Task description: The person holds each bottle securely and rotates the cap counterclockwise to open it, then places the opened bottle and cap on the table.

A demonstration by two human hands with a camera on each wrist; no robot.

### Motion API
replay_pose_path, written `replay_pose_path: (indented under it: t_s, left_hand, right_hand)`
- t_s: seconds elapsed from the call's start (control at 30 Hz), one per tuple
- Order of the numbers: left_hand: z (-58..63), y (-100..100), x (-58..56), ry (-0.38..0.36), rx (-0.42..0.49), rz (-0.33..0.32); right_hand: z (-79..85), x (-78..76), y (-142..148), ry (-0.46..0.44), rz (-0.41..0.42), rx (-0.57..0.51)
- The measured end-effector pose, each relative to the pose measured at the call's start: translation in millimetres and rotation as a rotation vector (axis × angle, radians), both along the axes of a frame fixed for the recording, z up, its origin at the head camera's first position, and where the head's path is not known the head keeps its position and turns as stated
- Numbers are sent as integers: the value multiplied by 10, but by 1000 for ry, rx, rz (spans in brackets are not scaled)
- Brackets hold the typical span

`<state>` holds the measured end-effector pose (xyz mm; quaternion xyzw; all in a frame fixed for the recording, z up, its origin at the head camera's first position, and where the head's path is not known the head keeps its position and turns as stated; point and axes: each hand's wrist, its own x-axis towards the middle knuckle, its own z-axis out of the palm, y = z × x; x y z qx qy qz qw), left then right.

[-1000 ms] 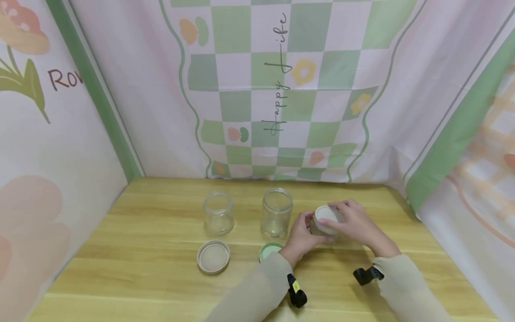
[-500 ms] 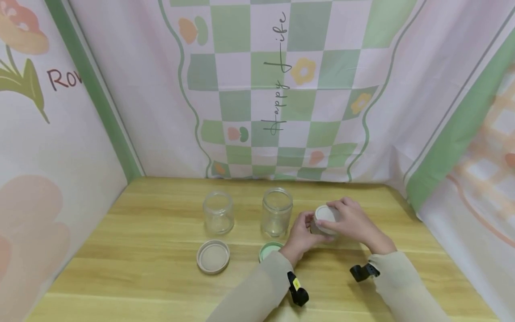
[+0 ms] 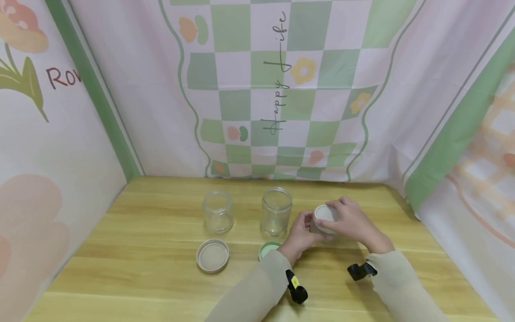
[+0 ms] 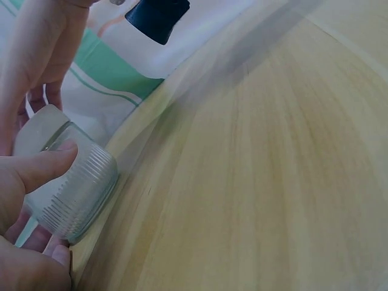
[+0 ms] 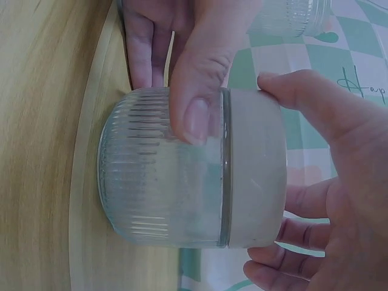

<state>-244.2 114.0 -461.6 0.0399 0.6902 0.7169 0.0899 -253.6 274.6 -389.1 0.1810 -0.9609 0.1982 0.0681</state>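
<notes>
A small ribbed clear glass jar (image 5: 145, 182) stands on the wooden table to the right, with a pale screw lid (image 3: 325, 213) seated on its mouth. My left hand (image 3: 299, 237) grips the jar's body, its thumb across the glass in the right wrist view. From the right, my right hand (image 3: 355, 224) holds the lid by its rim, thumb on one side and fingers on the other. The hands hide much of the jar in the head view. Whether the lid is tight cannot be told.
Two open glass jars, a short one (image 3: 218, 217) and a taller one (image 3: 276, 214), stand to the left. Before them lie a beige lid (image 3: 212, 256) and a green lid (image 3: 268, 248), the latter partly behind my left forearm. A patterned curtain (image 3: 269, 103) hangs behind the table.
My right hand and wrist have shifted slightly left, with the fingers moving round the lid's rim. The left hand stays nearly still on the jar.
</notes>
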Motion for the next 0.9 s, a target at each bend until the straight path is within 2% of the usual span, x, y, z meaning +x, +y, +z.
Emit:
replay_pose_path:
  t_s: [0.3,0.5,0.7,0.9]
  left_hand:
    - [15,-10,7,5,17,0]
    - [16,-26,-8,13,11,-8]
    - [14,-25,-8,12,14,-17]
    - [25,-21,3,3,6,-24]
  right_hand:
    - [11,-4,-19,-10,8,1]
    - [24,-50,17,-2,81,1]
    - [43,-126,126,-114,172,-48]
    - [37,-194,251,-221,302,-152]
